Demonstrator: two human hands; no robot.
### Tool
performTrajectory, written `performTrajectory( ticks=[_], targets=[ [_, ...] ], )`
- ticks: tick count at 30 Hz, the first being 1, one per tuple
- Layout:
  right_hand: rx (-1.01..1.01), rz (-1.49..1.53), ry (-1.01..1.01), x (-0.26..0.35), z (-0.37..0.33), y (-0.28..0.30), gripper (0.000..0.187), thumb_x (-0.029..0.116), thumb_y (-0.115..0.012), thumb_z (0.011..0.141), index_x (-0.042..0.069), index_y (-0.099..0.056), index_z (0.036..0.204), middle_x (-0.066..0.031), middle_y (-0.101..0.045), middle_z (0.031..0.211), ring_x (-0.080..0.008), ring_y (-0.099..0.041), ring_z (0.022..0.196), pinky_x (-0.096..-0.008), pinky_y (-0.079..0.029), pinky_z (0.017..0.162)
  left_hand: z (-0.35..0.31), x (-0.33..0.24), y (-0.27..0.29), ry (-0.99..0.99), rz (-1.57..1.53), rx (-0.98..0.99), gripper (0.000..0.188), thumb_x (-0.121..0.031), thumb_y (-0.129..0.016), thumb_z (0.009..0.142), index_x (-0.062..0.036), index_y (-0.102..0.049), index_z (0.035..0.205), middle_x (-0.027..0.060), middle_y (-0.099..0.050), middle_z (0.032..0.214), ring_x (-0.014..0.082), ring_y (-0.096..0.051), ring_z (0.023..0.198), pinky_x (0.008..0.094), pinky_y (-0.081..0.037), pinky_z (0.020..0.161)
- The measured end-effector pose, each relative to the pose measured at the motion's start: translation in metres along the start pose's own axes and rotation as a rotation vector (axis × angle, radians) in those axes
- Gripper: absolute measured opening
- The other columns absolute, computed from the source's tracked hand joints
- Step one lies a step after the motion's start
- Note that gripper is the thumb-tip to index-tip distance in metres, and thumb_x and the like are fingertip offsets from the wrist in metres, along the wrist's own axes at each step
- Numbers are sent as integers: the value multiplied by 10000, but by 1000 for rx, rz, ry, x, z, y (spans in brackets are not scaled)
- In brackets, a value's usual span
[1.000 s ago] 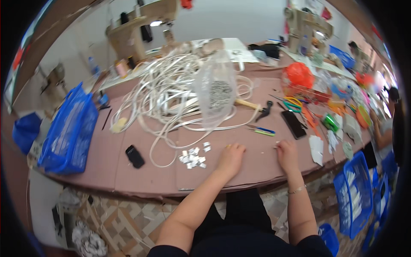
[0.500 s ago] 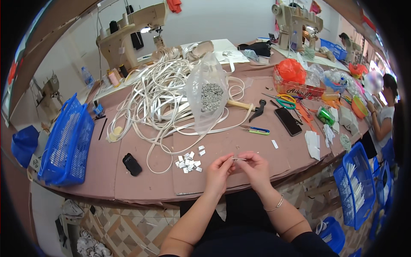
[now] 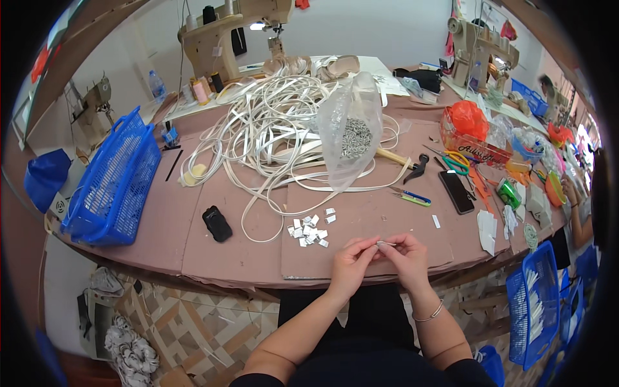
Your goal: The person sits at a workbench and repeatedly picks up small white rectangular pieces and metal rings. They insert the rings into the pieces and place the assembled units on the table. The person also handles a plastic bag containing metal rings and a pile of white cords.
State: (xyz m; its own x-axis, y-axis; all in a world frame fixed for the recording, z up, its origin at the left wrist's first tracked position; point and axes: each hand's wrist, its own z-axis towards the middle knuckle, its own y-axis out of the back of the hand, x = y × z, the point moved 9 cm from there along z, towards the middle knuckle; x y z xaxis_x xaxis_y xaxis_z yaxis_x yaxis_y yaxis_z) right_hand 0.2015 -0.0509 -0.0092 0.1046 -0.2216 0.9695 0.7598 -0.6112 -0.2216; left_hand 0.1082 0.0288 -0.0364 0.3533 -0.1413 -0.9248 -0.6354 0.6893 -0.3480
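My left hand (image 3: pixel 352 263) and my right hand (image 3: pixel 409 259) meet above the table's front edge. Both are closed, thumbs and fingertips pinching a small, thin, pale strip (image 3: pixel 387 243) between them; the fingers cover most of it. Just beyond my left hand lies a loose pile of small white folded pieces (image 3: pixel 308 233). One flat white piece (image 3: pixel 436 222) rests on the cloth past my right hand. Farther back, a clear plastic bag (image 3: pixel 332 135) holds many small metal parts (image 3: pixel 356 137), beside a large tangle of white strap (image 3: pixel 258 122).
A hammer (image 3: pixel 419 169), thread snips (image 3: pixel 412 197), a black phone (image 3: pixel 457 192) and scissors (image 3: pixel 456 162) lie to the right. At left are a black case (image 3: pixel 216 224) and a blue basket (image 3: pixel 116 187). Sewing machines (image 3: pixel 222 45) stand behind. Another person's arm (image 3: pixel 575 209) shows at far right.
The view has shifted, so the table things appear farther right and higher. My hands stay together on the small strip, with a slight change in the fingers.
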Motion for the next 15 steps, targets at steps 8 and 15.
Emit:
performTrajectory(
  ticks=[8,15],
  targets=[
    [134,127,-72,-7,-2,-9,62,-48,-605,767,-40,-579,823,-115,-621,785,-165,-616,721,-256,-513,679,0,-8,8,37,-14,96,160,34,-570,811,34,-605,967,70,-588,899,124,-583,779,218,-489,700],
    [167,109,-137,-10,-2,-9,80,-36,-603,777,-54,-579,851,-114,-618,809,-154,-621,740,-257,-520,685,-3,-3,9,154,-77,160,142,27,-569,816,36,-587,956,112,-619,880,135,-605,758,227,-502,698]
  ],
)
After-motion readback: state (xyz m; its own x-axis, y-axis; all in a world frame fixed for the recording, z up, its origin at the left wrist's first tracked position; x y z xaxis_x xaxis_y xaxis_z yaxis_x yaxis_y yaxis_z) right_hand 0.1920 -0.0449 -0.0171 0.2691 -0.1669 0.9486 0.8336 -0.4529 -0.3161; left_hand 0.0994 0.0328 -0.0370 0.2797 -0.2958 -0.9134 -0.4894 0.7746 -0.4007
